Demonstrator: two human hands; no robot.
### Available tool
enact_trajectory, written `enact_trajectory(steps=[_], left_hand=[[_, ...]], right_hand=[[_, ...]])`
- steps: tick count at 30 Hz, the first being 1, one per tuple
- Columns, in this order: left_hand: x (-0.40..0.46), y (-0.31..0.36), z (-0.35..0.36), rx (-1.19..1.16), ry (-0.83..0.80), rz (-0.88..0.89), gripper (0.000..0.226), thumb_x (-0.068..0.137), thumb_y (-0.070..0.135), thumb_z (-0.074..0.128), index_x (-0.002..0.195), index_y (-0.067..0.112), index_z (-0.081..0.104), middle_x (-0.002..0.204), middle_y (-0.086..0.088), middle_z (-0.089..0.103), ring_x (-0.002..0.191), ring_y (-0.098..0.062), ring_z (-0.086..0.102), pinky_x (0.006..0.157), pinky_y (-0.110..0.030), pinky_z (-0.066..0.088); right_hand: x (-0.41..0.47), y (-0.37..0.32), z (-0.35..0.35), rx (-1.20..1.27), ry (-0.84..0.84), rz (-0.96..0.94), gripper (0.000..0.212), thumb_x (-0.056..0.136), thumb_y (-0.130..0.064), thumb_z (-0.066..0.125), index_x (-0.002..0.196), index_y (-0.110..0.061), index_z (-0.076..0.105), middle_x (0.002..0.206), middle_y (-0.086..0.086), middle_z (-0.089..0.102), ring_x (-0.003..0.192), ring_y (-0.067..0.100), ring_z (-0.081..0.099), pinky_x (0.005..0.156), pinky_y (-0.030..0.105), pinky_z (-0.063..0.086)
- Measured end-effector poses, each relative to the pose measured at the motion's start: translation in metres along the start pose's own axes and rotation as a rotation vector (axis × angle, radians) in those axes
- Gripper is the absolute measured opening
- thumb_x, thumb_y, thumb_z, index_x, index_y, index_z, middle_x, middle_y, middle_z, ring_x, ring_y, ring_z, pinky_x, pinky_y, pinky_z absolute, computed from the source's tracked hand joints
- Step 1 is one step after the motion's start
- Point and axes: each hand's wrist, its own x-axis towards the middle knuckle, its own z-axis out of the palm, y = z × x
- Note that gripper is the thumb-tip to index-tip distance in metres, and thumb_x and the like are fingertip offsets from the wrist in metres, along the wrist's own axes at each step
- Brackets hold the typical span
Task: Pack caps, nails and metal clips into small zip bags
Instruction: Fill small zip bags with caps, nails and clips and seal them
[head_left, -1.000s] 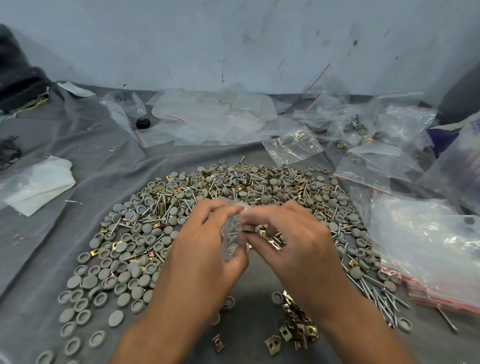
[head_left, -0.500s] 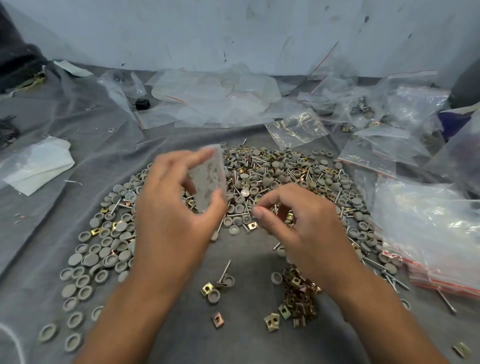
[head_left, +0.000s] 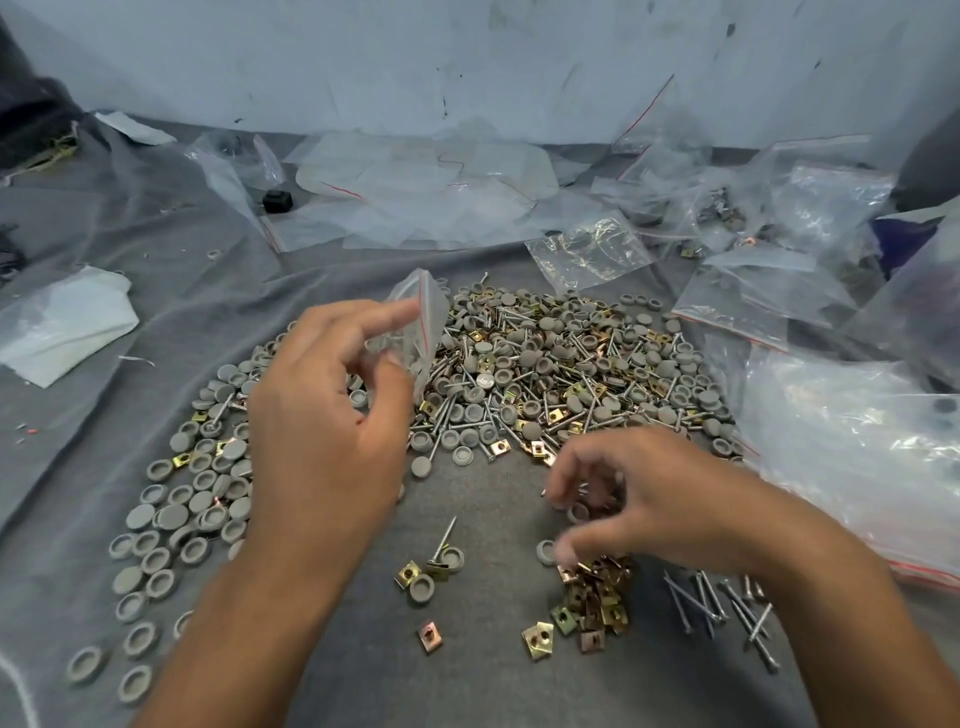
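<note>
Change since half a second ago: I see the right hand (head_left: 649, 499) has dropped low and nearer, from the near edge of the big heap to just above the small pile of metal clips (head_left: 592, 597). The left hand (head_left: 322, 426) has stayed raised with the small zip bag (head_left: 418, 322), which now stands higher against the heap.
Change since one second ago: both hands were together on the bag; now they are well apart.
Left grip: thumb and curled fingers pinch the small zip bag by its lower part; index finger stretched out along the bag's left side. Bag is clear, upright, with a red line near its edge; I cannot tell whether its mouth is open.
Right grip: fingers curled downward, blurred by motion. Tips sit among a few caps and the far edge of the clip pile. I cannot tell whether anything is pinched.
Heap (head_left: 545, 374): grey caps, nails and brass-coloured clips mixed, on the grey cloth (head_left: 156, 312), far of both hands.
Caps, left (head_left: 171, 519): spread of grey caps on the cloth, left of the left forearm.
Nails, near right (head_left: 727, 608): loose group beside the right wrist.
Bags, far and right (head_left: 831, 457): clear zip bags with red lines, some filled.
Writing: none readable to me.
</note>
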Motion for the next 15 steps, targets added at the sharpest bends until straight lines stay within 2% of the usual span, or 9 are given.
enact_trajectory(steps=[2,4,6,9,12,15], left_hand=[[-0.0015,-0.0004,-0.0002,-0.008,-0.004,0.002,0.033,0.093,0.004,0.062,0.116,0.027,0.069,0.099,0.024,0.061,0.074,0.003,0.056,0.069,-0.004,0.037],[-0.0041,0.0005,0.0011,-0.032,0.005,-0.006,0.029,0.094,0.007,0.065,0.116,0.025,0.07,0.087,0.021,0.061,0.065,0.004,0.054,0.057,-0.005,0.038],[-0.0058,0.0012,0.0026,-0.077,0.019,-0.011,0.024,0.094,0.013,0.068,0.113,0.026,0.07,0.087,0.018,0.065,0.067,0.003,0.057,0.053,-0.009,0.04],[-0.0058,0.0012,0.005,-0.119,0.016,0.005,0.015,0.093,0.018,0.07,0.105,0.027,0.072,0.105,0.018,0.071,0.079,-0.001,0.064,0.062,-0.009,0.043],[-0.0063,0.0018,0.0071,-0.028,-0.002,0.073,0.014,0.093,0.02,0.068,0.105,0.024,0.075,0.107,0.014,0.072,0.078,0.017,0.057,0.069,0.0,0.039],[-0.007,0.0018,0.0088,0.032,-0.064,0.103,0.021,0.093,0.02,0.065,0.112,0.023,0.073,0.11,0.014,0.069,0.091,0.021,0.056,0.083,0.002,0.039]], right_hand=[[-0.007,0.0016,-0.0009,-0.092,-0.092,0.014,0.045,0.065,-0.056,0.089,0.1,-0.05,0.061,0.102,-0.048,0.048,0.093,-0.019,0.049,0.062,0.015,0.041],[-0.0088,0.0004,0.0007,-0.185,-0.089,0.016,0.038,0.07,-0.049,0.089,0.098,-0.047,0.063,0.101,-0.048,0.047,0.094,-0.02,0.046,0.063,0.016,0.038],[-0.0077,-0.0015,0.0021,-0.194,-0.092,0.02,0.027,0.077,-0.043,0.086,0.095,-0.045,0.066,0.096,-0.044,0.053,0.089,-0.017,0.052,0.061,0.015,0.041],[-0.0068,-0.0011,0.0026,-0.141,-0.081,0.041,0.021,0.083,-0.035,0.083,0.096,-0.043,0.068,0.091,-0.039,0.06,0.08,-0.013,0.061,0.061,0.012,0.049],[-0.0062,0.0017,0.0023,-0.148,-0.007,0.058,0.018,0.088,-0.033,0.077,0.097,-0.044,0.067,0.09,-0.027,0.066,0.081,-0.012,0.063,0.071,0.021,0.058],[-0.0058,0.0061,-0.0003,-0.124,0.084,0.054,0.017,0.09,-0.032,0.073,0.095,-0.047,0.066,0.093,-0.027,0.067,0.085,-0.012,0.063,0.075,0.021,0.059]])
